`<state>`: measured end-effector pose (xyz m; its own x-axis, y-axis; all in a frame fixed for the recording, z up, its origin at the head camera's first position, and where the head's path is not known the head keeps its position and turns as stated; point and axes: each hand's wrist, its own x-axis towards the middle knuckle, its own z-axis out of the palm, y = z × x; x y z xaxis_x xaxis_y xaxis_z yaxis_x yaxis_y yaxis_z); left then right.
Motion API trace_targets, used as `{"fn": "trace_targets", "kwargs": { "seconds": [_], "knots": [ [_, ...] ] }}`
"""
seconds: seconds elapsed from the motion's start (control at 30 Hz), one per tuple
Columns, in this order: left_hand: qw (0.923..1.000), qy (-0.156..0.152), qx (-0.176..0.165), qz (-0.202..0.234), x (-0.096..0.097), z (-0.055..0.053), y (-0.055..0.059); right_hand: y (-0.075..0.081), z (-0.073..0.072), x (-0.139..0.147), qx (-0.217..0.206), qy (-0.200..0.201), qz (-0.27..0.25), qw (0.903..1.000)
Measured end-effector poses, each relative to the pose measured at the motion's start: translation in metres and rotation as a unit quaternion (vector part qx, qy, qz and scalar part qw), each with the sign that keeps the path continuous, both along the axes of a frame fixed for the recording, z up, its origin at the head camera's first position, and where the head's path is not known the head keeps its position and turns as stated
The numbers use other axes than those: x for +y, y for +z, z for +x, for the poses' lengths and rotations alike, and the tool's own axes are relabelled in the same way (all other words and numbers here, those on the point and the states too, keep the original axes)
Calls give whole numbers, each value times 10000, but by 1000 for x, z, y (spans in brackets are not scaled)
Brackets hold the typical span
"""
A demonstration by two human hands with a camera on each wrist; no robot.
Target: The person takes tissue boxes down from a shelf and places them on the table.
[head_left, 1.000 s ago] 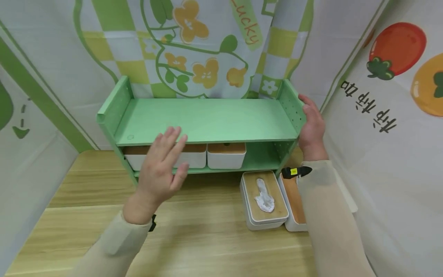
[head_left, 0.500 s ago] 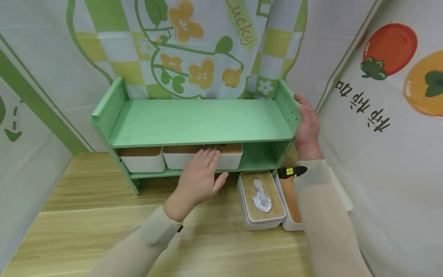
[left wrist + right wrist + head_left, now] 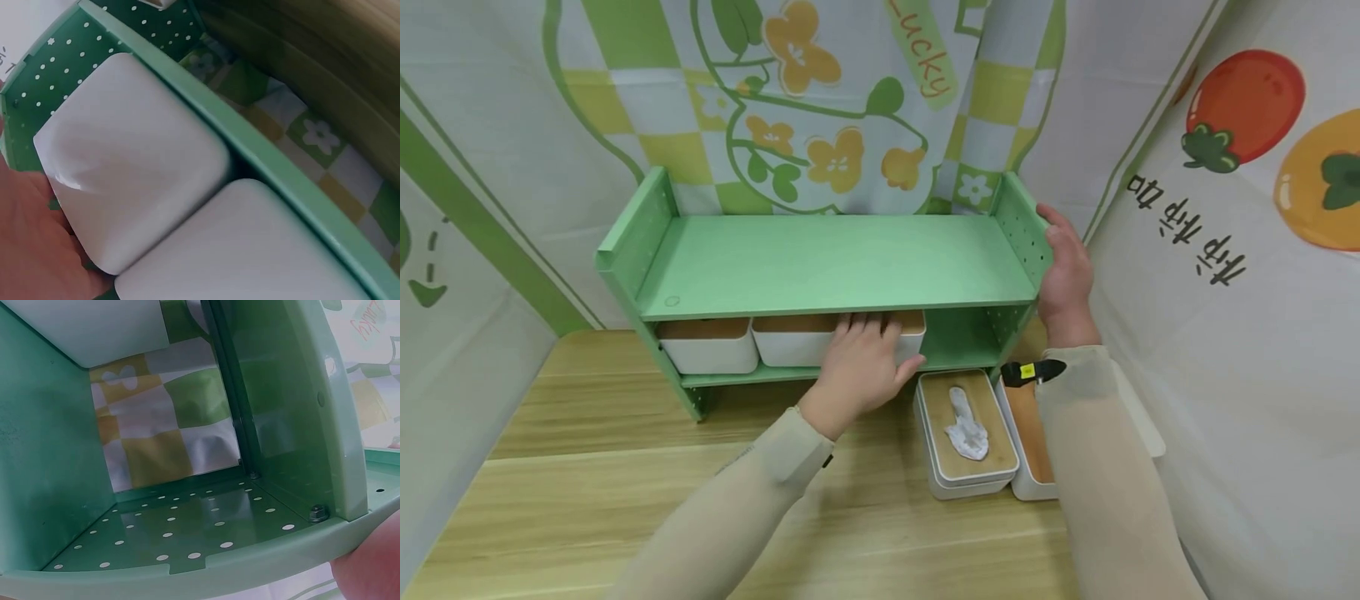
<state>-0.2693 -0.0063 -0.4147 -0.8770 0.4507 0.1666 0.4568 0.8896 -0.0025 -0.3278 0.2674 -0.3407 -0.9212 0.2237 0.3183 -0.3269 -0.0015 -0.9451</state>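
Separately, the left hand [image 3: 859, 362] lies straight-fingered over the rightmost shelved white bin [image 3: 137, 156]; the right hand [image 3: 1067, 285] rests uncurled against the green shelf unit [image 3: 842, 258].

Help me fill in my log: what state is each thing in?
Left hand: fingers over the top of the right shelf box
Right hand: against the right side of the green shelf
Green shelf: upright
Left shelf box: upright
Middle shelf box: upright
Right shelf box: upright
Tissue box: lid on
Tissue: out, lying on the lid
Box beside tissue box: upright, partly hidden; lid unclear
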Motion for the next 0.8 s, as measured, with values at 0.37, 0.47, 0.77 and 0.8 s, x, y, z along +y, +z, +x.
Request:
{"fn": "trace_targets", "kwargs": {
  "seconds": [0.37,0.47,0.77,0.8],
  "knots": [
    [9982,322,-499,-94,13,-11,12,2,1,-3,-115,-124,146,9998],
    [9978,393,-515,-113,14,-11,10,2,1,-4,-73,-127,177,9997],
    [9996,257,-50,-105,21,6,6,2,1,-1,-75,-290,427,9986],
    [9996,258,-18,-98,22,9,6,2,1,-1,-48,-289,427,9987]
  ]
}}
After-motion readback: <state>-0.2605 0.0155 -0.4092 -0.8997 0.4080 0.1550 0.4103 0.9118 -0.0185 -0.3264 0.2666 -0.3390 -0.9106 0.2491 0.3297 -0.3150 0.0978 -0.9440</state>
